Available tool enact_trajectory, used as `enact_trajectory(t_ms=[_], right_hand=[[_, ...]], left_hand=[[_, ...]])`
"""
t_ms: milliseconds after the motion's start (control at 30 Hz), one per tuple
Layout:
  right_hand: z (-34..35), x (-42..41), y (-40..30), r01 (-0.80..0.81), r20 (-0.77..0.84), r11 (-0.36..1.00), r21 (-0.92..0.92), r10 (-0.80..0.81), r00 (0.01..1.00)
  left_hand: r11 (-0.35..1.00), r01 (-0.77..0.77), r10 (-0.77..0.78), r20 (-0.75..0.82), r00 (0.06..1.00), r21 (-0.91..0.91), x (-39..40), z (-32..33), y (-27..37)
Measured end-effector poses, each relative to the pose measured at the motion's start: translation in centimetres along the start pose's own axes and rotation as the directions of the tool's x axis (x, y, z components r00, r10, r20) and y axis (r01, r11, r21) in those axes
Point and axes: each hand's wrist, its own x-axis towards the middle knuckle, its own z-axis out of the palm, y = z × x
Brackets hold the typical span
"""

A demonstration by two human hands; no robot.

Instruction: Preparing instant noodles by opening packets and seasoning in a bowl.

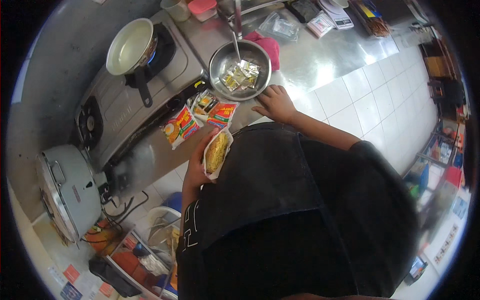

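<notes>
An opened packet of instant noodles (216,153) is held in my left hand (198,159), close to my body, with the dry noodle block showing. My right hand (278,104) rests at the counter's edge beside a steel bowl (215,77), its fingers near or against the rim and partly hidden. Several foil seasoning sachets (243,75) lie in the bowl, and a utensil handle leans out of it. Between the bowl and my left hand lie more instant noodle packets (182,127). A light-coloured pan (129,47) sits over a lit blue flame on the stove.
The pan's black handle (142,86) points towards the counter. A pink cloth (268,48) lies behind the bowl. Further back are a plastic bag (281,28) and a digital scale (342,20). The gas stove (123,108) stands on the left, above a large grey round appliance (71,191).
</notes>
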Motion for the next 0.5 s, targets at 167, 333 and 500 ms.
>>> enact_trajectory(t_ms=[167, 333, 500], right_hand=[[1.5, 0.2, -0.1, 0.212, -0.094, 0.973, 0.094, -0.203, 0.975], [2.6, 0.3, 0.0, 0.156, -0.018, 0.981, 0.114, -0.155, 0.988], [0.5, 0.5, -0.8, 0.177, 0.052, 0.971, 0.162, -0.187, 0.981]], left_hand=[[0.92, -0.007, -0.079, -0.202, 0.976, -0.393, -1.3, 0.2, -2.3], [0.904, -0.331, 0.11, -0.601, 0.792, -0.27, -1.8, 0.2, -3.6], [0.989, -0.114, 0.139, -0.829, 0.541, 0.092, -6.0, -6.5, -7.5]])
